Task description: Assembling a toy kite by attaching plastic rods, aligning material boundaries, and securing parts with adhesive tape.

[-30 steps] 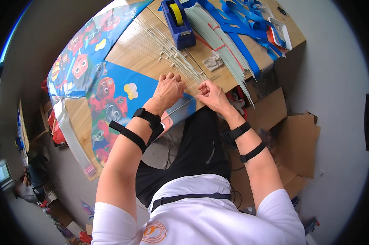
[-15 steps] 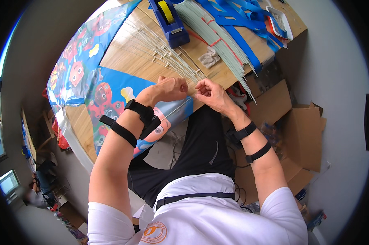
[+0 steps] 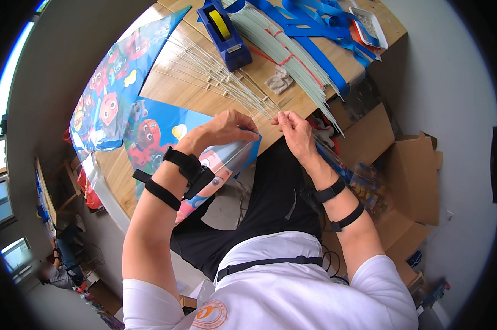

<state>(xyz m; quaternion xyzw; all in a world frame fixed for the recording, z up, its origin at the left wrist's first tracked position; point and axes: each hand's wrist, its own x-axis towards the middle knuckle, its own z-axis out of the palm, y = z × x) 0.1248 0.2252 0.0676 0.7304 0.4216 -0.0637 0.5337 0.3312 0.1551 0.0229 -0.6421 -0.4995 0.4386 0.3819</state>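
Note:
A glossy blue sheet printed with cartoon figures lies across the table's near left edge, its near part hanging over. At its right corner my left hand is closed, thumb and forefinger pinching the sheet's edge. My right hand is closed just to the right, fingertips pinched beside the ends of the thin pale rods. What those fingertips hold is too small to make out. The rods lie fanned out, several bearing small white connectors.
A blue tape dispenser with yellow tape stands beyond the rods. Right of it lie a crumpled cloth, a red-tied bundle of pale rods, blue ribbon and a white tray. Open cardboard boxes stand at right.
My right hand has turned more upright, its fingertips moving slightly right. My left hand has shifted a little down and now pinches the sheet's corner, which has folded up more.

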